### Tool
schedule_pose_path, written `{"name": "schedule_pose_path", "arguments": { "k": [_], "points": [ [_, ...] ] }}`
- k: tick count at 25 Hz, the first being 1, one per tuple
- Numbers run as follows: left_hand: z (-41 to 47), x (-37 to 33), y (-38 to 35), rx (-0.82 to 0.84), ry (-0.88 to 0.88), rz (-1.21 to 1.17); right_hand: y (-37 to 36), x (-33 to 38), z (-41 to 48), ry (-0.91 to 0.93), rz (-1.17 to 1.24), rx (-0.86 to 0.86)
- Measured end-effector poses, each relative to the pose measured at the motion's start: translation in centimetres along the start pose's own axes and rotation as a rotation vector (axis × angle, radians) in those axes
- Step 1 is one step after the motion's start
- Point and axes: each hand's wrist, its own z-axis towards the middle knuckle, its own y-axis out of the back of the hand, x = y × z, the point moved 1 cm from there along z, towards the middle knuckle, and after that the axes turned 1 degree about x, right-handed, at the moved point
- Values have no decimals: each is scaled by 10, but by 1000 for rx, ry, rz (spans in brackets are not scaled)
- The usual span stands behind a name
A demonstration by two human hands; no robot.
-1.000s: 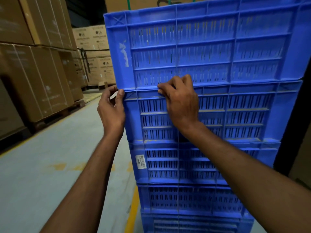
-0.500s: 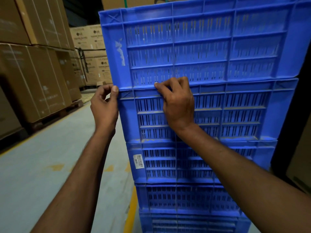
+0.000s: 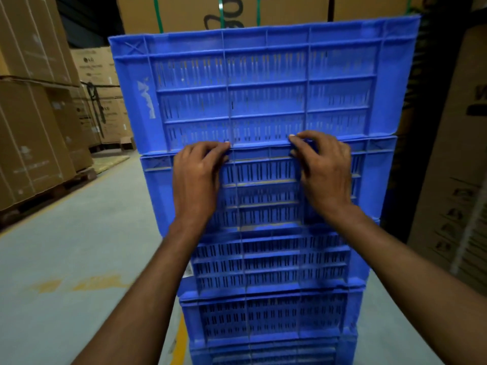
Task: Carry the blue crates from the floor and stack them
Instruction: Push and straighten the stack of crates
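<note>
A tall stack of blue slatted crates fills the middle of the head view. The top crate point(image 3: 263, 83) sits on the second crate point(image 3: 374, 180), with several more below point(image 3: 271, 314). My left hand point(image 3: 196, 177) lies against the second crate's front, its fingertips curled onto the seam under the top crate. My right hand point(image 3: 325, 169) does the same a little to the right, fingertips hooked at the bottom edge of the top crate. Both forearms reach up from the lower corners.
Stacked cardboard boxes on pallets point(image 3: 34, 143) line the left side, with more boxes point(image 3: 105, 101) further back. A tall carton point(image 3: 453, 180) stands close on the right. Strapped cartons point(image 3: 224, 11) rise behind the stack. Grey floor point(image 3: 66, 259) with a yellow line point(image 3: 181, 343) lies left.
My left hand has moved from the stack's left corner onto the front face, beside my right hand. The view has shifted left, so the stack now sits more central.
</note>
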Motion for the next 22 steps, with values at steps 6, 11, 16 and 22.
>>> {"name": "schedule_pose_path", "arguments": {
  "k": [6,11,16,22],
  "points": [
    [5,-6,-6,-96,106,41,-1,5,15,0,-42,-113],
    [1,-6,-4,-110,110,43,10,-15,4,-116,88,-79],
    [-1,-6,-9,-120,98,82,24,-66,-7,-104,-75,-46],
    [-5,-7,-11,-157,133,85,22,-64,-7,-133,-81,-73]
  ]
}}
